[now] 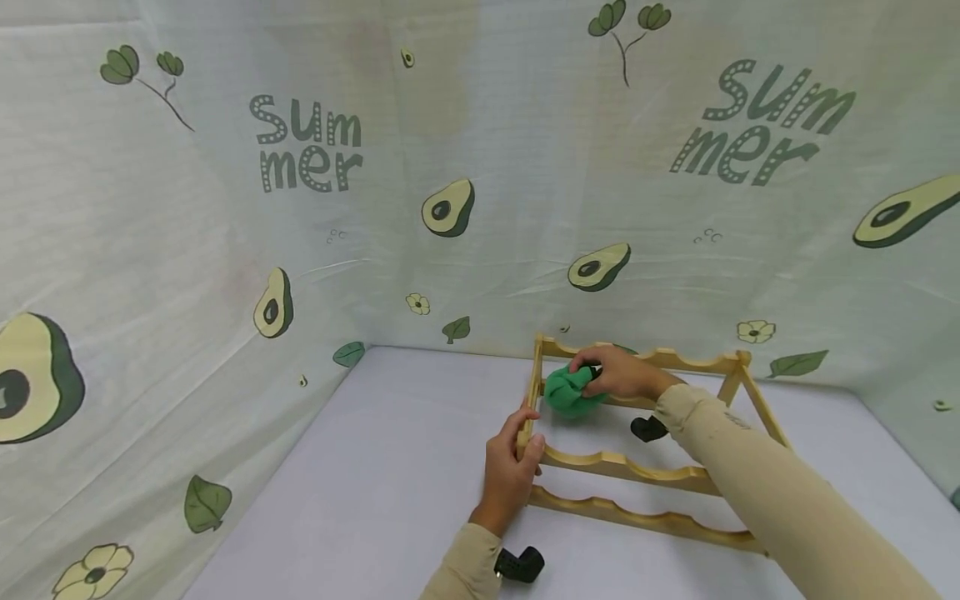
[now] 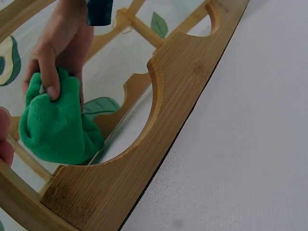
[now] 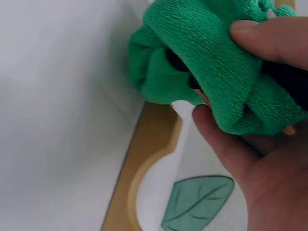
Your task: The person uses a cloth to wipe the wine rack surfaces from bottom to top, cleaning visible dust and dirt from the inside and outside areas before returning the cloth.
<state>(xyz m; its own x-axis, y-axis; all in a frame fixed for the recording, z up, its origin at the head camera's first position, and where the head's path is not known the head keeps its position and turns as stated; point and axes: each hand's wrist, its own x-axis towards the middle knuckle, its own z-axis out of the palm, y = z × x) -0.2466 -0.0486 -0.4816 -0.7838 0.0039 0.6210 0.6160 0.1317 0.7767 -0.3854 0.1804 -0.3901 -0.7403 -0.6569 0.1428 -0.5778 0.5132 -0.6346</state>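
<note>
A light wooden rack with scalloped rails stands on the white table. My left hand grips its left side post, thumb and fingers around the wood; only fingertips show in the left wrist view. Inside the rack's left end, my right hand holds a bunched green cloth. The right wrist view shows the thumb pressing the folded cloth from one side and fingers on the other. There the cloth lies against the end of a rail; whether it touches the wood is hard to tell.
A white table surface spreads left of the rack. Behind it hangs a pale curtain printed with avocados, leaves and lettering. Black wrist devices sit at both wrists, and the right forearm crosses over the rack's right part.
</note>
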